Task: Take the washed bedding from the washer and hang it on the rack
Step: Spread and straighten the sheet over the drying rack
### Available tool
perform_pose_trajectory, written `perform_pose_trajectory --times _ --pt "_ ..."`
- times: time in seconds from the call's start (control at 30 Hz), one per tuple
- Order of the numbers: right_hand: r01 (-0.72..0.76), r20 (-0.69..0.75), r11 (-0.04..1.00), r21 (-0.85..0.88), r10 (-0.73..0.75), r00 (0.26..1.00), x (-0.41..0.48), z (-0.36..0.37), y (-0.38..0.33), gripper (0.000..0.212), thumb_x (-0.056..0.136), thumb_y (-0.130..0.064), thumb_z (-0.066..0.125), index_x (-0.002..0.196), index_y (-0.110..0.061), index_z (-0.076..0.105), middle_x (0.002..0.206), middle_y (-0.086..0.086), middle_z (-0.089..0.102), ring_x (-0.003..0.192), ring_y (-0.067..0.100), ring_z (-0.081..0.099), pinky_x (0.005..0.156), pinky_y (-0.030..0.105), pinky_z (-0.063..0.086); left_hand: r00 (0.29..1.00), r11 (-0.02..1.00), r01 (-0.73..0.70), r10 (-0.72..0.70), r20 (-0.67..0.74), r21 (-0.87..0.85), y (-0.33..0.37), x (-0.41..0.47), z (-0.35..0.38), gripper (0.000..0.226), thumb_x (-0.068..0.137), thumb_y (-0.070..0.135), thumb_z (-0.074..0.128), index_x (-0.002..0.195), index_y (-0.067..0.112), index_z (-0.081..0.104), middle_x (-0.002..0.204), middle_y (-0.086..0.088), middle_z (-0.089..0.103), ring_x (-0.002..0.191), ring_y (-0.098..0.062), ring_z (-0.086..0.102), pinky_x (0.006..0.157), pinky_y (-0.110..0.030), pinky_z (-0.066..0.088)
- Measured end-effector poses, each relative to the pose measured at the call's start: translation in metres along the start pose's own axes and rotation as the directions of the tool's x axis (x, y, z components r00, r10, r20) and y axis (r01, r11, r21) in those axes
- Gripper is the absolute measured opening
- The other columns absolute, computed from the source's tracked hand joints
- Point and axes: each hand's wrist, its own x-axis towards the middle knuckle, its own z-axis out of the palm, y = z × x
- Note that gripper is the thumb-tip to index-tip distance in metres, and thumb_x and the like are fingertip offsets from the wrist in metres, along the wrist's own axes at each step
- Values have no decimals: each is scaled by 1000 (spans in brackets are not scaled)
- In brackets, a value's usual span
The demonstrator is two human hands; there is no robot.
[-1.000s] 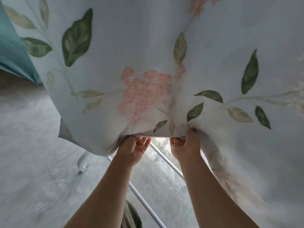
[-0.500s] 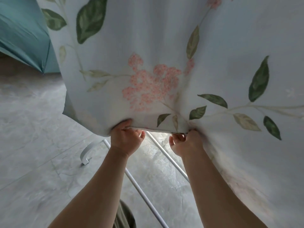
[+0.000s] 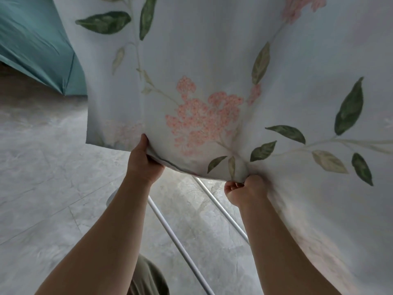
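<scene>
Floral bedding [image 3: 212, 60] hem, left hand [image 3: 143, 161] clasping, right hand [image 3: 244, 191] pinching

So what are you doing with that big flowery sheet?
A person is spreading a washed floral sheet that hangs in front of them. The left hand and the right hand each pinch its bottom hem, a little apart, pulling it flat. White rack legs show on the grey floor below. Another teal sheet hangs off to the left.

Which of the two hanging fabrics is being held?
The pale floral-printed sheet; both hands hold its lower hem. The plain teal fabric hangs untouched.
</scene>
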Motion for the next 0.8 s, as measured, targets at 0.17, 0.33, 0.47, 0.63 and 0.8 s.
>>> perform_pose_trajectory --times 0.17,0.33,0.47,0.63,0.8 --pt "29 -7 998 63 -28 1000 0 1 1 25 95 -5 40 111 -11 58 102 6 61 71 20 55 41 19 48 987 992 -102 110 -121 68 -2 14 -11 36 98 32 59 127 12 61 124 -7 69 117 -25 64 103 -44 49" --pt "57 4 994 95 -57 998 5 5 5 32 99 -19 44 129 -18 57 122 6 64 90 28 63 46 33 57 983 993 -114 115 -141 20 -8 13 -19 36 101 32 53 130 10 59 126 -7 68 119 -21 63 106 -41 47" --pt "41 -27 995 89 -38 999 8 6 7 35 99 -23 48 133 -21 53 129 5 58 88 27 59 47 29 56 986 996 -83 78 -146 -28 -12 11 -26 44 100 35 52 136 10 55 131 -8 65 124 -23 59 111 -43 42" --pt "44 -2 995 88 -44 999 8 6 10 38 98 -23 48 137 -21 50 132 5 56 87 28 57 49 29 56 973 996 -78 86 -212 43 -4 6 -17 29 100 33 55 121 15 62 127 -4 68 118 -21 62 106 -42 46" --pt "108 56 992 70 -112 992 -6 2 14 35 100 -16 43 135 -18 51 124 8 58 103 29 58 71 39 56 964 976 73 -17 -266 206 12 -11 3 37 100 32 50 135 20 57 134 -4 63 124 -25 59 104 -39 46"
